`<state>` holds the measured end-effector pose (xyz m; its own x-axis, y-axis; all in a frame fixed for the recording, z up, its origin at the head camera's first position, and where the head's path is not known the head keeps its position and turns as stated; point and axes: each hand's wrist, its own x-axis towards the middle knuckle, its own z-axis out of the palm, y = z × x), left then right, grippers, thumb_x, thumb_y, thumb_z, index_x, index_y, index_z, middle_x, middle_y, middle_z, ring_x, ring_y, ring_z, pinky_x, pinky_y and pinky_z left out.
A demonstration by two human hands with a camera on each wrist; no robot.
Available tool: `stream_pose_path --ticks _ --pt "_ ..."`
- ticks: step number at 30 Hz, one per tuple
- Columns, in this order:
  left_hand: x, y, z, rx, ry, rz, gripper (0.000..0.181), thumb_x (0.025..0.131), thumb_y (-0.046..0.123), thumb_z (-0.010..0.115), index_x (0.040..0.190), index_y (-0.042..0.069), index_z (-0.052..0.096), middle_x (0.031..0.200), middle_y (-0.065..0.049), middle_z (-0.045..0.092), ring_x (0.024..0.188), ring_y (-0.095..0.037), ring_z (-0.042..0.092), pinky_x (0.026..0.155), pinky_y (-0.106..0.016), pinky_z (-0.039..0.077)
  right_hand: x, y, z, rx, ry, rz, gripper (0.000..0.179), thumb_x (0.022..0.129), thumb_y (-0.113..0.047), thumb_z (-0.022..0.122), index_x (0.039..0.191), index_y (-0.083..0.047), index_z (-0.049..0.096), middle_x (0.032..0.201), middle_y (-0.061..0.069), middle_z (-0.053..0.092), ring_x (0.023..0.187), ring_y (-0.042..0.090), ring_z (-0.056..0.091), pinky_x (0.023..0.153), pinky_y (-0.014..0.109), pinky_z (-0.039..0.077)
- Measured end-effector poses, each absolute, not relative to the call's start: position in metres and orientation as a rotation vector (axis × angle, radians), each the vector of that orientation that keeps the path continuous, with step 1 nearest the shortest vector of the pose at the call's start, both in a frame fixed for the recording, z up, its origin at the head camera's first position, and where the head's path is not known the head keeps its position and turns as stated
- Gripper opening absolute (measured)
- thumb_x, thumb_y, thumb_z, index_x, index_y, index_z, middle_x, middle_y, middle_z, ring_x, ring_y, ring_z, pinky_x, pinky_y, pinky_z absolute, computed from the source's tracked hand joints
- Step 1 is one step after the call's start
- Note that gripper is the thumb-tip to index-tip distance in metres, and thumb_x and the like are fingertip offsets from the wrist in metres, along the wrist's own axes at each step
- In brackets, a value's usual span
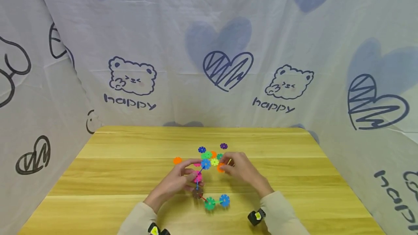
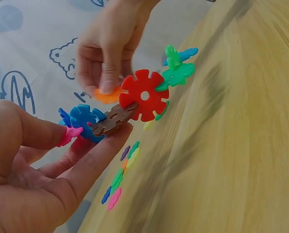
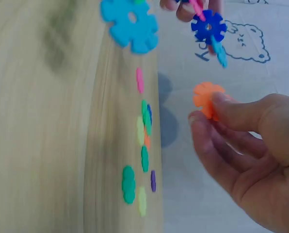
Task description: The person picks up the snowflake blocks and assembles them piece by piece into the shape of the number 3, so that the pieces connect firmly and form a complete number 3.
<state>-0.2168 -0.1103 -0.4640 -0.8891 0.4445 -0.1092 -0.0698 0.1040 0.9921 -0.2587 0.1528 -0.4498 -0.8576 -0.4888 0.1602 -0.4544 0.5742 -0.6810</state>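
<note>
My left hand (image 1: 176, 180) grips a chain of notched, flower-shaped plastic discs slotted into one another, with thumb and fingers at its pink disc (image 1: 197, 176). From there the chain runs to a light-blue disc (image 1: 205, 164) at the far end. Toward me it bends through a brown disc (image 2: 113, 120), a red disc (image 2: 144, 95) and a green disc (image 1: 210, 203) to another light-blue disc (image 1: 224, 200). Opposite, my right hand (image 1: 243, 168) pinches a loose orange disc (image 3: 209, 99) between thumb and fingers, a short gap from the chain's far end.
Loose discs lie on the wooden table (image 1: 114, 177) beyond my hands, among them a purple one (image 1: 223, 146), a dark-blue one (image 1: 202, 149) and a yellow one (image 1: 214, 162). A separate orange piece (image 1: 177, 160) lies to the left. Printed cloth (image 1: 183, 93) hangs behind and at both sides.
</note>
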Motion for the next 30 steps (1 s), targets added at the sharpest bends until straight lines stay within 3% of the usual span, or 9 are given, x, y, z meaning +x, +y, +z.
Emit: stream_pose_path --ticks 5,10,16,21,30 --pt "-0.216 -0.110 -0.465 0.370 1.992 1.840 0.045 0.108 0.010 0.050 0.153 0.014 0.047 0.112 -0.020 0.071 0.098 -0.028 0.075 0.078 -0.038 0.062 -0.256 0.144 -0.447 -0.801 2.762 -1.308 0.005 0.094 -0.004 0.072 0.098 -0.006 0.075 0.091 0.010 0.077 0.077 0.026 0.073 0.064 0.018 0.056" --pt "-0.217 -0.109 -0.465 0.374 1.997 1.837 0.044 0.108 0.010 0.050 0.152 0.014 0.048 0.111 -0.017 0.071 0.096 -0.025 0.074 0.078 -0.039 0.062 -0.255 0.140 -0.445 -0.865 2.757 -1.355 0.005 0.092 -0.002 0.074 0.097 -0.004 0.075 0.093 0.014 0.078 0.080 0.031 0.075 0.067 0.017 0.057" --pt "-0.217 -0.108 -0.466 0.367 1.994 1.841 0.044 0.109 0.020 0.052 0.152 0.013 0.047 0.107 -0.015 0.072 0.093 -0.022 0.073 0.078 -0.038 0.062 -0.255 0.137 -0.447 -0.905 2.798 -1.370 0.005 0.091 -0.002 0.076 0.095 -0.005 0.076 0.091 0.012 0.078 0.078 0.022 0.075 0.069 0.017 0.057" --pt "-0.219 -0.106 -0.465 0.364 2.042 1.826 0.052 0.107 0.036 0.055 0.153 0.012 0.047 0.115 -0.023 0.070 0.086 -0.017 0.070 0.074 -0.037 0.063 -0.254 0.135 -0.449 -0.932 2.804 -1.377 0.004 0.092 -0.003 0.075 0.095 -0.005 0.076 0.091 0.010 0.078 0.075 0.012 0.072 0.069 0.017 0.057" --pt "-0.221 -0.103 -0.463 0.382 2.070 1.812 0.057 0.104 0.035 0.063 0.153 0.012 0.046 0.123 -0.030 0.068 0.073 -0.016 0.066 0.064 -0.031 0.059 -0.253 0.132 -0.449 -0.963 2.784 -1.403 0.004 0.092 -0.004 0.076 0.095 -0.003 0.076 0.090 0.009 0.078 0.076 0.016 0.074 0.070 0.017 0.058"
